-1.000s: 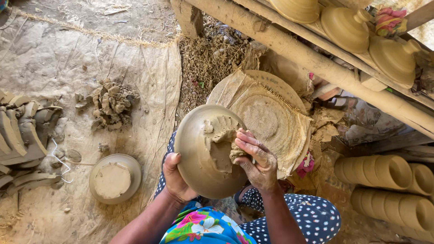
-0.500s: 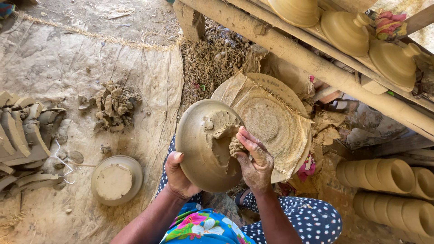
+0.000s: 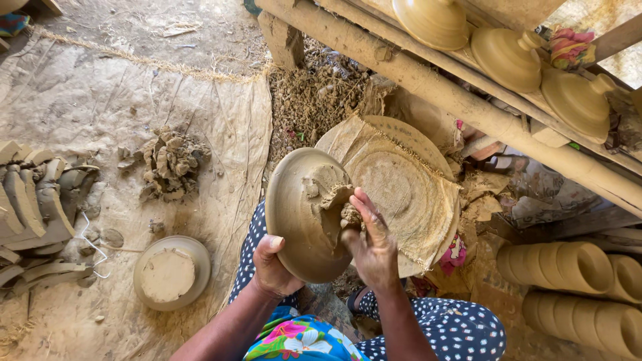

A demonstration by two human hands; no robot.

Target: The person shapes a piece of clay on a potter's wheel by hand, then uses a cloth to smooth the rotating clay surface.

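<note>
Clay bowl held in both hands above the lap

Bowl (image 3: 304,214) of wet brown clay sat tilted on edge, its rounded outer side toward the camera, just in front of a flat round disc (image 3: 401,184) covered with coarse sacking. Left hand (image 3: 274,264) cupped the bowl's lower rim from beneath, fingers closed against the underside and thumb lying on the outer wall. Right hand (image 3: 371,244) pressed at the bowl's right edge, fingers curled shut around a small lump of clay (image 3: 348,214) where the surface looked rough and torn. Both forearms rose from a lap in dark spotted cloth (image 3: 461,327).

Left of the person, on the sacking spread over the ground (image 3: 100,100), lay a shallow dish (image 3: 172,272) holding a flat pat of clay. Beyond it, a heap of clay scraps (image 3: 170,160). Curved clay strips (image 3: 33,200) were stacked at the far left edge. Along the upper right, a thick wooden pole (image 3: 435,87) ran diagonally, with finished lidded pots (image 3: 508,57) ranged on the rack behind it. Row of open-mouthed clay cylinders (image 3: 568,267) lay on their sides at the lower right.
</note>
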